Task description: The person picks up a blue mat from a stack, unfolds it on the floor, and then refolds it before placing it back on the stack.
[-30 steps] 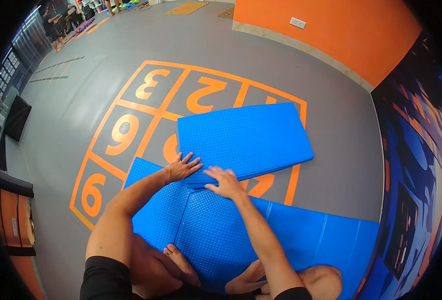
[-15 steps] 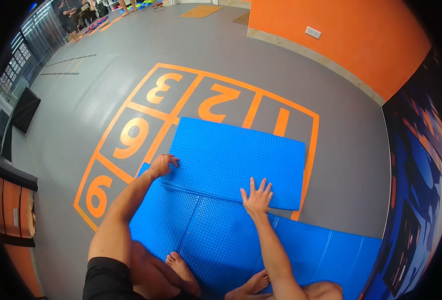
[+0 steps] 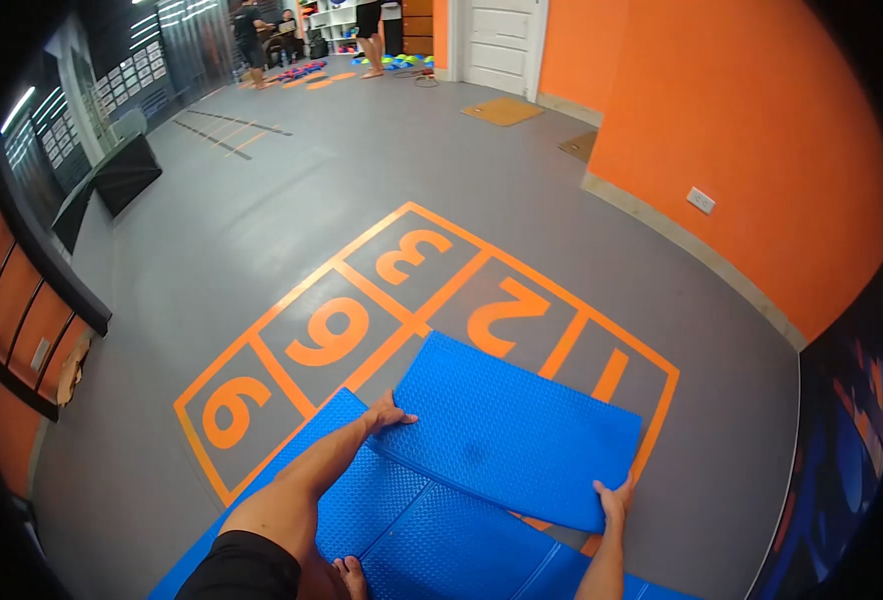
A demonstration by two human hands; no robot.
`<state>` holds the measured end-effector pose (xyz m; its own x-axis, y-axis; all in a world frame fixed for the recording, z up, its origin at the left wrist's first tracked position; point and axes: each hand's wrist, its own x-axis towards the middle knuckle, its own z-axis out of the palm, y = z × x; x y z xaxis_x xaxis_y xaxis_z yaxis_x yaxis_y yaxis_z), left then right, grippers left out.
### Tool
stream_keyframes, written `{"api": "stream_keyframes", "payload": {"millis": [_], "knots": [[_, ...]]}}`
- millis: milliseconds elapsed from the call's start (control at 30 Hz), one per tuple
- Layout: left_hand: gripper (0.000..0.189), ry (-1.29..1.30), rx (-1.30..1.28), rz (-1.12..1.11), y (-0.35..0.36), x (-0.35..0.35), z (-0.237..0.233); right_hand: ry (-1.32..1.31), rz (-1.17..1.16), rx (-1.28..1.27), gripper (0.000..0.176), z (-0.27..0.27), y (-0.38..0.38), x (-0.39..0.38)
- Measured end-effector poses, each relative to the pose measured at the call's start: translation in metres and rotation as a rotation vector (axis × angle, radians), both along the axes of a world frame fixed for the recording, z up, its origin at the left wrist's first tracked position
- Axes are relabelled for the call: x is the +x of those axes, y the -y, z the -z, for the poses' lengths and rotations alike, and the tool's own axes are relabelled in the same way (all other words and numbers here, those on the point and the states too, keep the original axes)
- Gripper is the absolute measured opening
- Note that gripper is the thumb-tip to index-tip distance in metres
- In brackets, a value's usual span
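Observation:
A blue textured mat panel [image 3: 517, 425] lies over the near part of the numbered orange grid, overlapping larger blue matting [image 3: 442, 530] beneath my feet. My left hand [image 3: 390, 411] grips the panel's left edge, thumb on its top face and the other fingers at the side. At the lower right corner of the same panel, my right hand [image 3: 615, 497] is closed on the right edge with the thumb on top. The undersides of both grips are hidden.
An orange wall [image 3: 742, 130] with an outlet stands at the right. Brown mats [image 3: 503, 111] lie near a white door [image 3: 497, 45]. People [image 3: 249, 40] are far back by shelves. A black padded block [image 3: 128, 175] is at the left.
My right hand has moved from lying spread on the panel to its right edge. My left hand now holds the left edge. The view has tilted up, showing more of the room.

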<state>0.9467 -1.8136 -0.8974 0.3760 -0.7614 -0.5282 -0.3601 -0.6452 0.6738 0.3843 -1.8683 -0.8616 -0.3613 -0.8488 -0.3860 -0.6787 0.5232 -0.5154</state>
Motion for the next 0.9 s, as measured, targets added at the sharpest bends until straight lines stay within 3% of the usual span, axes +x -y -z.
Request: {"api": "stream_keyframes", "payload": {"millis": [67,167,200,267,367,500,600,767,900], "knots": [[0.095,0.056,-0.056,0.065,-0.008,0.001,0.003,0.419,0.096,-0.050,0.088,0.030,0.007,-0.042],[0.089,0.166,-0.052,0.087,-0.014,-0.011,-0.020,0.238,0.080,-0.110,0.071,0.019,0.003,-0.036],[0.086,0.171,-0.139,0.091,-0.019,-0.012,-0.016,0.139,0.036,-0.157,0.070,0.022,0.003,-0.037],[0.085,0.177,-0.094,0.061,-0.024,-0.024,-0.052,-0.062,-0.055,-0.256,0.068,0.026,0.007,-0.042],[0.083,0.098,-0.076,-0.040,-0.044,-0.035,-0.127,-0.086,-0.090,-0.154,0.074,-0.053,0.004,-0.010],[0.081,0.007,-0.095,-0.178,-0.096,-0.011,-0.202,-0.235,-0.102,-0.209,0.074,-0.140,-0.028,0.022],[0.075,0.008,-0.108,-0.232,-0.152,-0.002,-0.298,-0.196,-0.158,-0.212,0.073,-0.217,-0.053,0.039],[0.066,0.322,-0.005,-0.421,-0.233,0.002,-0.484,-0.132,-0.249,-0.204,0.063,-0.412,-0.082,0.097],[0.060,0.402,-0.044,-0.531,-0.310,0.017,-0.572,-0.016,-0.390,-0.315,0.053,-0.530,-0.083,0.122]]}}
